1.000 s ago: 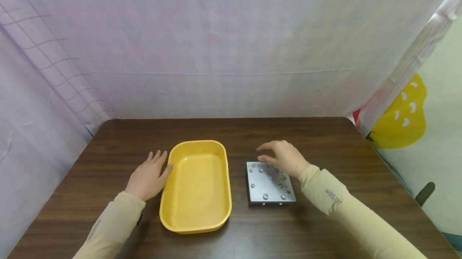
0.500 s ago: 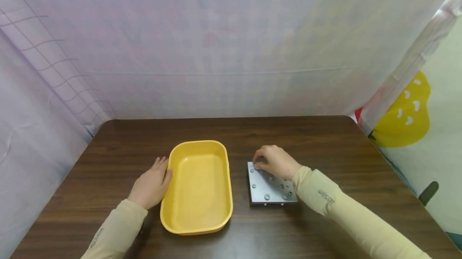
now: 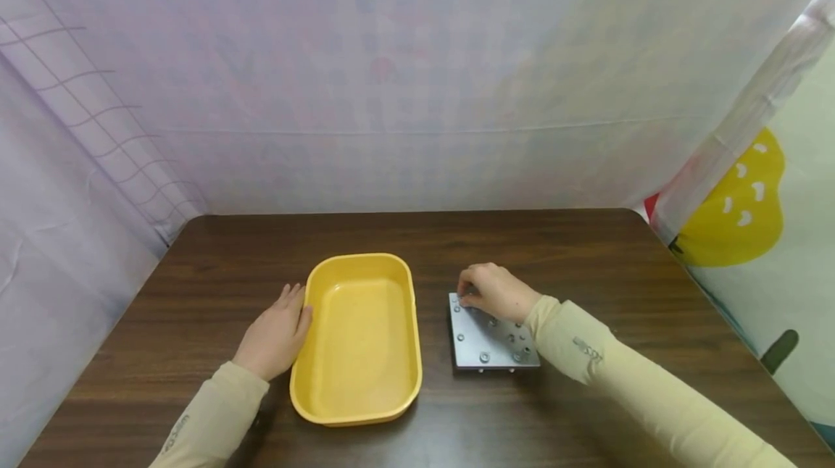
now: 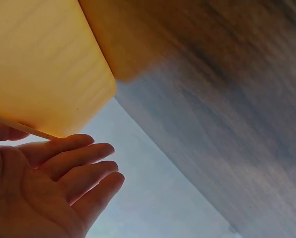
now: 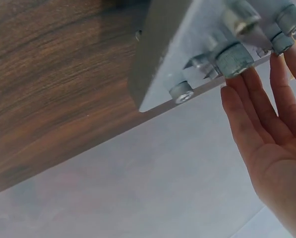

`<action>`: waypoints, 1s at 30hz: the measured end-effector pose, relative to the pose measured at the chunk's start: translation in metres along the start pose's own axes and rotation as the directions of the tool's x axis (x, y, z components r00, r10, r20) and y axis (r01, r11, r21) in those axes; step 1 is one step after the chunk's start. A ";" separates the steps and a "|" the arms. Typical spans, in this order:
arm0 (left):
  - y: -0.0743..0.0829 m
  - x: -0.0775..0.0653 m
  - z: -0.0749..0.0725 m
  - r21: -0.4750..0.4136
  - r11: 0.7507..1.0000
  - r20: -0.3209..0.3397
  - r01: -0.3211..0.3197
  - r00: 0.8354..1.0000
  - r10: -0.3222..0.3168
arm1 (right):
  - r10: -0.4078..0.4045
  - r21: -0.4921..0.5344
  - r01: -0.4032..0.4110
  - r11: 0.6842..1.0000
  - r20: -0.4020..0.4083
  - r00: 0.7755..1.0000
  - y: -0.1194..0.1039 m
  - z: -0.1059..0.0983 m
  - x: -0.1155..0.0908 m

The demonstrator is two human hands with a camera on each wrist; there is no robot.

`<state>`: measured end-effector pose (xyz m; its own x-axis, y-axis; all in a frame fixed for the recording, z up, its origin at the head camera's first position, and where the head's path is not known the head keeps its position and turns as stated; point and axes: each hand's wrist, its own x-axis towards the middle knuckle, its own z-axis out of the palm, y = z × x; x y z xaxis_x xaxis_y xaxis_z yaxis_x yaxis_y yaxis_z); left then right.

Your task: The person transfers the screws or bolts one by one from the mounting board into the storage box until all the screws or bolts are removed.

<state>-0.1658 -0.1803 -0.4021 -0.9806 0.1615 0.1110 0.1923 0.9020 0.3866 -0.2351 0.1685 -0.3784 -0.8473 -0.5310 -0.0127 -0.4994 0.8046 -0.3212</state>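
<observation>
A silver metal plate (image 3: 472, 337), fitted with several bolts, lies right of centre on the table. At its far left corner my right hand (image 3: 499, 294) pinches a small bolt (image 5: 282, 43) by its round head, thumb and forefinger on either side. The other fingers are beside a larger bolt (image 5: 234, 60). To the left is a yellow plastic bin (image 3: 355, 352) with rounded corners and nothing inside. My left hand (image 3: 272, 334) rests along the bin's left side, fingers (image 4: 83, 179) extended and thumb at the rim.
The dark wood-grain table (image 3: 261, 243) carries both the bin and the plate, with a gap between them. Pale cloth (image 3: 391, 91) hangs behind the table's far edge and along the left. A patterned hanging with a yellow shape (image 3: 730, 214) is at the right.
My right hand has come down from above the plate to its far left corner and taken a bolt between thumb and forefinger. The left hand has settled closer against the bin's side.
</observation>
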 end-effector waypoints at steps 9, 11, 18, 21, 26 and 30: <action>0.000 0.000 -0.001 0.004 1.000 0.007 0.006 1.000 -0.006 | -0.003 -0.059 0.006 0.998 0.061 0.998 -0.006 -0.005 0.004; 0.000 0.000 -0.001 0.001 1.000 0.012 0.012 1.000 -0.012 | 0.002 -0.061 0.003 0.998 0.078 0.997 -0.008 -0.005 0.005; -0.002 0.000 0.001 -0.011 1.000 0.028 0.025 0.999 -0.025 | 0.023 -0.054 -0.015 0.998 0.144 0.989 -0.010 -0.008 0.009; -0.002 -0.001 0.002 -0.011 1.000 0.027 0.023 0.999 -0.022 | 0.007 -0.070 0.004 0.998 0.158 0.987 -0.009 -0.009 0.010; -0.001 0.000 0.001 -0.001 1.000 0.027 0.011 1.000 -0.011 | -0.065 -0.136 0.085 0.987 0.147 0.987 -0.009 -0.016 0.011; -0.001 0.001 0.000 0.004 1.000 0.032 0.009 0.999 -0.010 | -0.072 -0.142 0.095 0.985 0.156 0.985 -0.014 -0.028 0.014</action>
<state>-0.1671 -0.1805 -0.4023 -0.9831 0.1656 0.0779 0.1829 0.9050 0.3841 -0.2446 0.1571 -0.3479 -0.7704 -0.6226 -0.1374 -0.5980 0.7803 -0.1831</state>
